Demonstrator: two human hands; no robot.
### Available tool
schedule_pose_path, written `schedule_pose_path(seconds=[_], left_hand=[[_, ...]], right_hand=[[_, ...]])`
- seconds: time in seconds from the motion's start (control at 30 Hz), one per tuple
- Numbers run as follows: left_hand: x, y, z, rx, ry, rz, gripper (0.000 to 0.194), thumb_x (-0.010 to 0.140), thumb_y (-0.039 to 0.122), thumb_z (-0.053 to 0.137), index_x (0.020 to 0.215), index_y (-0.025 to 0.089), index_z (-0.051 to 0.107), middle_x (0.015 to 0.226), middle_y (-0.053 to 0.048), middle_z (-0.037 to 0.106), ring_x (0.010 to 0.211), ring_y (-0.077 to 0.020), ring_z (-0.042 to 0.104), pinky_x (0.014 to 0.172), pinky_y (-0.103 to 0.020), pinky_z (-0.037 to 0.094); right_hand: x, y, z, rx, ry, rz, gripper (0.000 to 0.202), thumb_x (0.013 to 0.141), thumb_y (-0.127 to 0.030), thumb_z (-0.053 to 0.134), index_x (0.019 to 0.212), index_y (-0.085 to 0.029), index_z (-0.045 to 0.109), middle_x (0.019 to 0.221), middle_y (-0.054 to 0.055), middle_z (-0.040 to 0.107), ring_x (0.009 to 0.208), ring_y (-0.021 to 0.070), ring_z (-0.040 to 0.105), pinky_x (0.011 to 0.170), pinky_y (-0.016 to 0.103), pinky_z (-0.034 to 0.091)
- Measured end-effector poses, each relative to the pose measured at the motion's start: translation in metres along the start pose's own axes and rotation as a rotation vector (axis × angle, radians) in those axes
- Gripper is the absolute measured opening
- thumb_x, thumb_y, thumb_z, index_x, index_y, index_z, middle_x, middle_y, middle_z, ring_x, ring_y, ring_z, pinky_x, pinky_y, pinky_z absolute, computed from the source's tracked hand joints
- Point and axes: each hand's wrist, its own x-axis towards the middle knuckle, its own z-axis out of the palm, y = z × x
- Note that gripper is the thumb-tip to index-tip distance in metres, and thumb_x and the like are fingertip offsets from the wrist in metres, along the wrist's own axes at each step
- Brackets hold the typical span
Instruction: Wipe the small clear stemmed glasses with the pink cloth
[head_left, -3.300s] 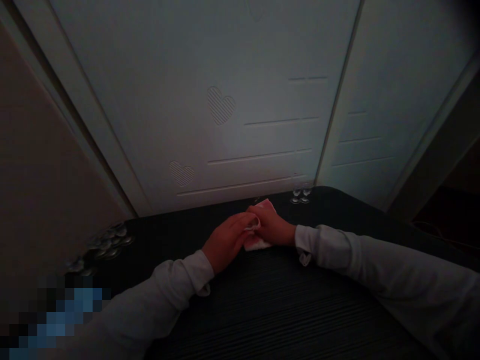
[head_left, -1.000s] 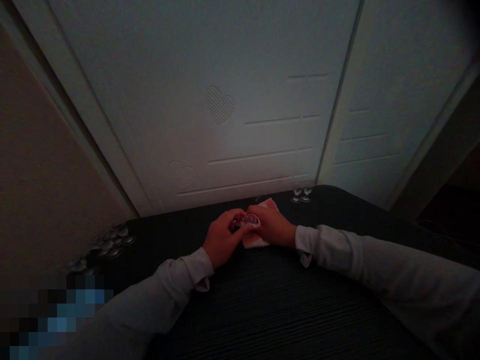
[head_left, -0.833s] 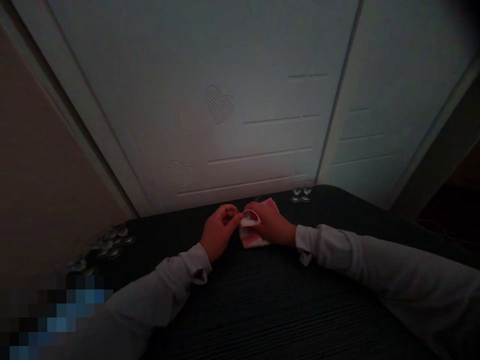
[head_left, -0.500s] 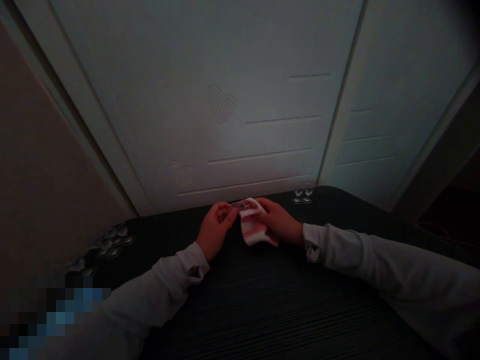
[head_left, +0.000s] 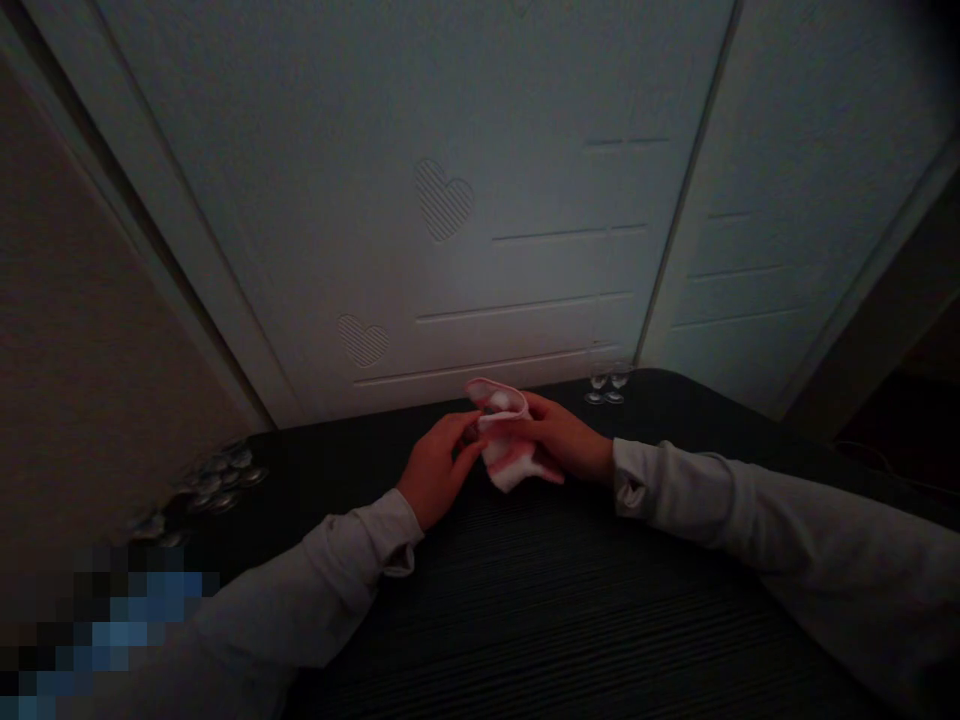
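Observation:
Over the dark table, my right hand is closed round a pink-and-white cloth. The cloth is bunched, with its top edge folded up and a loose corner hanging below. My left hand meets it from the left, fingers and thumb pinched on a small clear glass. Cloth and fingers hide most of that glass, so its full shape does not show. Both hands are close together, near the table's back edge.
Two small stemmed glasses stand upright at the back right. On the left side lies a cluster of several similar glasses, dim and hard to separate. A white panel with carved hearts rises right behind the table.
The cloth has come up and over the glass, which showed clearly between the hands before and is now mostly covered. My left fingers have shifted slightly right, closer to the cloth.

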Motion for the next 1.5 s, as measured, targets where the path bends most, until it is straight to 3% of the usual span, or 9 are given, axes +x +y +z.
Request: schedule_pose_path(seconds=[0.27,0.63,0.83,0.97,1.2,1.5], left_hand=[[-0.0012,-0.0060,-0.0026,0.191,-0.057,0.212,0.024,0.081,0.012,0.049,0.105,0.014,0.050,0.102,-0.010,0.058,0.097,-0.0202,0.051,0.084,-0.039,0.045],[-0.0015,-0.0076,-0.0023,0.246,-0.051,0.243,0.025,0.081,0.012,0.048,0.106,0.015,0.049,0.101,-0.009,0.056,0.097,-0.0197,0.051,0.085,-0.038,0.045],[-0.0008,-0.0086,-0.0015,0.308,-0.026,0.295,0.019,0.082,0.010,0.042,0.094,0.016,0.055,0.101,-0.008,0.054,0.096,-0.0194,0.050,0.082,-0.036,0.046],[-0.0002,-0.0062,-0.0023,0.279,-0.024,0.268,0.020,0.080,0.008,0.044,0.097,0.016,0.052,0.100,-0.008,0.056,0.096,-0.0195,0.051,0.084,-0.038,0.045],[-0.0005,-0.0053,-0.0027,0.209,-0.014,0.121,0.025,0.078,0.008,0.046,0.102,0.016,0.048,0.101,-0.008,0.057,0.095,-0.0193,0.053,0.082,-0.037,0.045],[0.0057,-0.0065,-0.0025,0.120,-0.047,0.002,0.028,0.076,0.010,0.048,0.103,0.016,0.050,0.102,-0.007,0.059,0.092,-0.0176,0.055,0.082,-0.035,0.045]], right_hand=[[0.0031,0.0072,-0.0053,-0.033,0.050,0.030,0.021,0.067,-0.021,0.062,0.087,-0.018,0.058,0.073,-0.001,0.058,0.058,0.0098,0.049,0.052,0.022,0.037],[0.0026,0.0091,-0.0087,-0.136,0.018,0.008,0.017,0.069,-0.022,0.059,0.086,-0.017,0.058,0.073,-0.001,0.058,0.058,0.0103,0.049,0.054,0.023,0.037],[0.0019,0.0066,-0.0067,-0.166,0.016,0.002,0.022,0.067,-0.028,0.064,0.085,-0.017,0.059,0.076,-0.001,0.059,0.064,0.0115,0.051,0.059,0.024,0.038],[0.0024,0.0070,-0.0051,-0.100,0.027,0.022,0.024,0.068,-0.028,0.063,0.088,-0.017,0.058,0.077,-0.001,0.060,0.063,0.0113,0.052,0.060,0.024,0.040],[0.0011,0.0044,-0.0041,-0.176,0.020,0.043,0.015,0.069,-0.020,0.058,0.083,-0.017,0.057,0.068,-0.002,0.057,0.054,0.0100,0.049,0.052,0.023,0.038],[0.0025,0.0088,-0.0057,-0.414,0.077,-0.063,0.029,0.070,-0.026,0.059,0.098,-0.018,0.054,0.085,0.002,0.059,0.076,0.0158,0.054,0.068,0.028,0.042]])
